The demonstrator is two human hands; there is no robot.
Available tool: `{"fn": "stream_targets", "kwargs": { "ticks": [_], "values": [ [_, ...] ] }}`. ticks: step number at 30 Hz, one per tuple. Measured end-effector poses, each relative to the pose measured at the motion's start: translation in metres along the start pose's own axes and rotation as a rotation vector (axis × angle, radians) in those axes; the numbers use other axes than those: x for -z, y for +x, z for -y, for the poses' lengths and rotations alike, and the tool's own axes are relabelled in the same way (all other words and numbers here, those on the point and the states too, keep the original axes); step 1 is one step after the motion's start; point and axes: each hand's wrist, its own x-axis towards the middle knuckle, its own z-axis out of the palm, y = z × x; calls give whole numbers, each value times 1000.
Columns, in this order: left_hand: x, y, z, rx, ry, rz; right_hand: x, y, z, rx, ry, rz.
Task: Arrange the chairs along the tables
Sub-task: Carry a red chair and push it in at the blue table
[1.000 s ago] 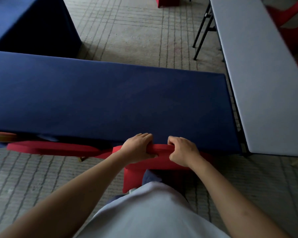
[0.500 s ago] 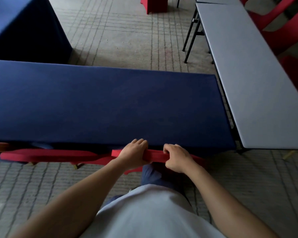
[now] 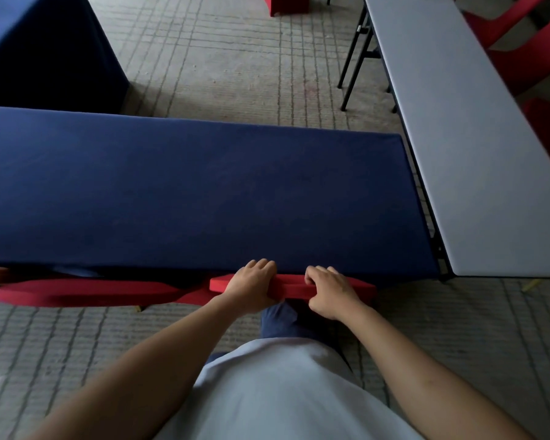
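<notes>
— What have your hands got?

— Both are wrapped over the top edge of one red chair back [image 3: 291,289]. My left hand [image 3: 251,285] and my right hand [image 3: 331,292] sit side by side on it, fingers curled over the far side, a short strip of red showing between them.

— Where is that chair?

— Pushed in against the near edge of the blue-covered table [image 3: 188,192], close to its right end; its seat is hidden beneath the cloth.

— How many chairs can you count?

— A second chair [image 3: 86,292] is just to the left, nearly touching mine, also tucked against the same table. More red seating [image 3: 521,42] shows at the far right, partly cut off, so I cannot count it, and a red piece [image 3: 288,4] is at the top edge.

— And tables?

— Three: the one at my hands, another blue-covered one [image 3: 45,49] at the upper left, and a bare grey table [image 3: 464,138] at right angles on the right, its near end close to my table's corner. The floor [image 3: 235,65] between is grey carpet with a grid.
</notes>
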Motion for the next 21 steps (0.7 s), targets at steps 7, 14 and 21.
{"fn": "stream_targets", "kwargs": {
  "ticks": [7, 14, 21],
  "values": [
    [-13, 5, 10, 166, -80, 117, -19, 6, -12, -90, 124, -8],
    [-20, -5, 12, 184, -134, 60, -40, -5, -15, -69, 103, -104],
    [-24, -22, 3, 432, -176, 42, -55, -21, -13, -172, -72, -62]
  ]
}}
